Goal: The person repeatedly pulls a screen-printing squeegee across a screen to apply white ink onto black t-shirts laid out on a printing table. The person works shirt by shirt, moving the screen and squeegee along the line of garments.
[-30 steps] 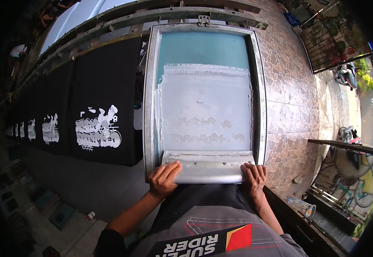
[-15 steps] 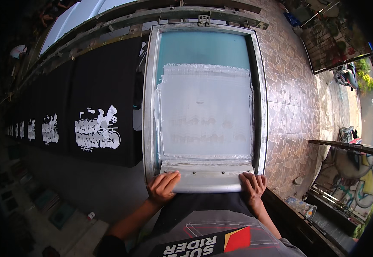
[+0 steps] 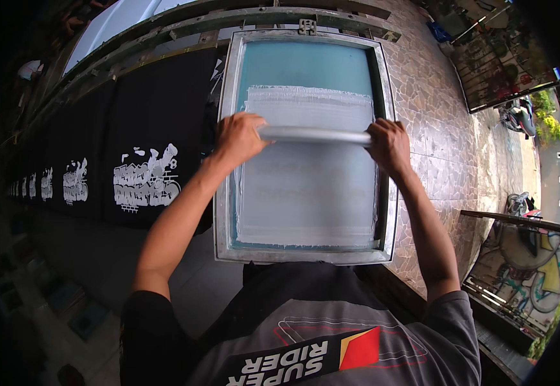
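Observation:
A screen-printing frame (image 3: 225,212) with a metal rim and teal mesh lies before me. White ink (image 3: 293,222) coats much of the mesh, and a faint design shows through it. Across the upper-middle of the screen is a squeegee (image 3: 318,134), a wide metal bar slightly blurred by motion. My left hand (image 3: 241,136) is closed round its left end, and my right hand (image 3: 389,145) is closed round its right end. Both arms reach forward over the frame. The squeegee's lower edge and its contact with the mesh are hidden.
To the left, black fabric pieces (image 3: 158,96) lie in a row, each bearing a white print (image 3: 146,180). Metal rails (image 3: 183,29) run behind the frame, with a hinge-like clamp (image 3: 307,26) at its far edge. Stone-patterned tiles (image 3: 431,148) cover the floor at right.
Both hands have moved the squeegee away from me, from the frame's near edge to the upper-middle of the mesh. My arms are now stretched farther forward.

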A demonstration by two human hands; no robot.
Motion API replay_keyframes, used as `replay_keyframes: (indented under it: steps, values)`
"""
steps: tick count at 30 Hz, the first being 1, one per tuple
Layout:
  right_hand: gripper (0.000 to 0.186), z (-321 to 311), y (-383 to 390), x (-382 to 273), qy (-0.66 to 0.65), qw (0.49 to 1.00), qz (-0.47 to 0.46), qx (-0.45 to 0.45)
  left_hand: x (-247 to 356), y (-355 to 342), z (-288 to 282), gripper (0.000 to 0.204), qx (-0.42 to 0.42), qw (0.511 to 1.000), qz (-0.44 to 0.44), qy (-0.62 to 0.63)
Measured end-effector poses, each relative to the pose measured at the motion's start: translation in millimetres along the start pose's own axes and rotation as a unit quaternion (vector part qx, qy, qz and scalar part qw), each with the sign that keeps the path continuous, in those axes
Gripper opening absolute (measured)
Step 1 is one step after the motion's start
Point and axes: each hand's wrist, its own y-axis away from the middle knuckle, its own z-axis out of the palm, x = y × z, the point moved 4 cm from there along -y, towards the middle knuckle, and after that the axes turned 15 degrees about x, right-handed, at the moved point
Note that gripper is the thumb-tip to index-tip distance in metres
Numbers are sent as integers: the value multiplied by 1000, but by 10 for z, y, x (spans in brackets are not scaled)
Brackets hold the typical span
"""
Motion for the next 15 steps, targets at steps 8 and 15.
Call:
replay_keyframes:
  steps: [8, 15]
  values:
    - [17, -750, 872, -867, -35, 999, 10, -25, 644, 1241, -626, 37, -39, 995, -85, 47]
    - [31, -1057, 2173, -1425, -20, 998, 43, -29, 1314, 2364, -893, 39, 22, 996, -74, 44]
